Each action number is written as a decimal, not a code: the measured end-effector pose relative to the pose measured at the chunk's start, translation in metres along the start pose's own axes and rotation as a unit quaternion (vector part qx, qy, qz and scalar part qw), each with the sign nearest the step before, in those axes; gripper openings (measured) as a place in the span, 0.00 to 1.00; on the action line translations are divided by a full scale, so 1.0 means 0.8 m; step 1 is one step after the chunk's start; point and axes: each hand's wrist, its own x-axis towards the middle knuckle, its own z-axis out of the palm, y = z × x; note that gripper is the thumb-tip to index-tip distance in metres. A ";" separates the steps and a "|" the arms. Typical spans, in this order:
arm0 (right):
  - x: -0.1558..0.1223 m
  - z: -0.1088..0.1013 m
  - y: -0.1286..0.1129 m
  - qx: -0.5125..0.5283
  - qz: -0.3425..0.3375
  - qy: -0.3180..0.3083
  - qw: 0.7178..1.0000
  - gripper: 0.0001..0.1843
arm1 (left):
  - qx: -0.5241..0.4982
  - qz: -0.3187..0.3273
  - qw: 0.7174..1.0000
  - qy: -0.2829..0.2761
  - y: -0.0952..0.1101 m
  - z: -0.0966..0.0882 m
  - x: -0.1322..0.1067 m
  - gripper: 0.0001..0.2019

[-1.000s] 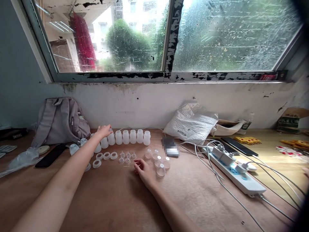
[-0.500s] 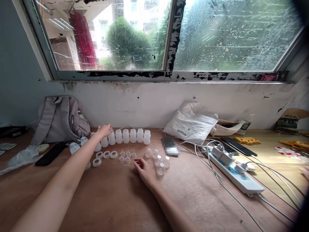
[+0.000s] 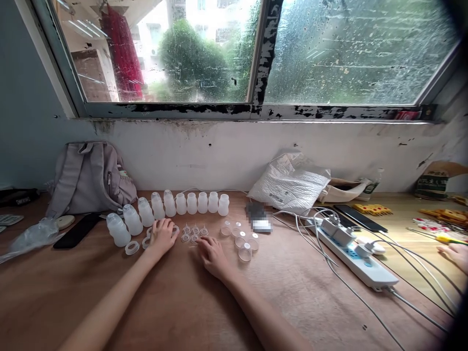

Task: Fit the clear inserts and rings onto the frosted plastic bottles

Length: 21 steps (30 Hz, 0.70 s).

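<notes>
My left hand [image 3: 163, 238] lies palm down over the white bottle collar rings, its fingers apart and covering several of them. One ring [image 3: 132, 247] shows left of the wrist. Behind the hand, frosted baby bottles [image 3: 169, 203] stand in a curved row, some with rounded tops. My right hand [image 3: 211, 254] rests on the table with loosely bent fingers, nothing seen in them. Its fingertips are close to the small clear silicone nipples [image 3: 195, 231]; whether they touch is unclear. Several clear domed caps [image 3: 244, 252] lie right of that hand.
A power strip [image 3: 360, 263] with plugs and trailing white cables lies at the right. Behind are a silver bubble bag [image 3: 290, 183] and a grey backpack [image 3: 91, 180]. A black phone [image 3: 77, 231] lies at left. Another person's hand [image 3: 455, 254] is at the far right edge.
My left hand has come back from the bottle row, toward me, down onto the rings. My right hand has shifted slightly left. Another person's hand shows more at the right, by a yellow-handled tool.
</notes>
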 end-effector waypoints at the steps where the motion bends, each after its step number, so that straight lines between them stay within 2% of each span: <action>1: 0.000 0.002 -0.001 -0.043 -0.010 -0.025 0.999 0.19 | -0.008 -0.018 1.000 0.012 0.002 0.011 -0.010 0.12; 4: -0.001 0.009 -0.003 -0.123 -0.007 -0.084 0.989 0.26 | -0.061 -0.040 0.996 0.055 0.006 0.029 -0.026 0.11; 9: 0.001 0.012 -0.002 -0.151 -0.008 -0.110 0.982 0.27 | -0.198 -0.042 0.972 0.116 0.010 0.020 -0.032 0.11; 12: 0.002 0.011 -0.003 -0.155 -0.007 -0.110 0.982 0.26 | -0.302 -0.033 0.947 0.107 0.015 0.014 -0.037 0.09; 14: 0.002 0.010 -0.004 -0.151 -0.010 -0.100 0.983 0.25 | -0.388 -0.052 0.915 0.094 0.022 0.014 -0.039 0.09; 16: 0.002 0.008 -0.004 -0.135 -0.019 -0.078 0.988 0.23 | -0.493 -0.110 0.860 0.076 0.030 0.015 -0.040 0.11; 17: 0.002 0.007 -0.004 -0.118 -0.025 -0.064 0.991 0.22 | -0.548 -0.148 0.821 0.066 0.034 0.015 -0.040 0.13; 19: 0.002 0.005 -0.002 -0.065 -0.031 -0.022 0.997 0.21 | -0.653 -0.215 0.725 0.040 0.041 0.016 -0.039 0.15; 21: 0.002 0.004 -0.001 0.000 -0.021 0.040 0.999 0.18 | -0.733 -0.253 0.632 0.011 0.049 0.016 -0.039 0.16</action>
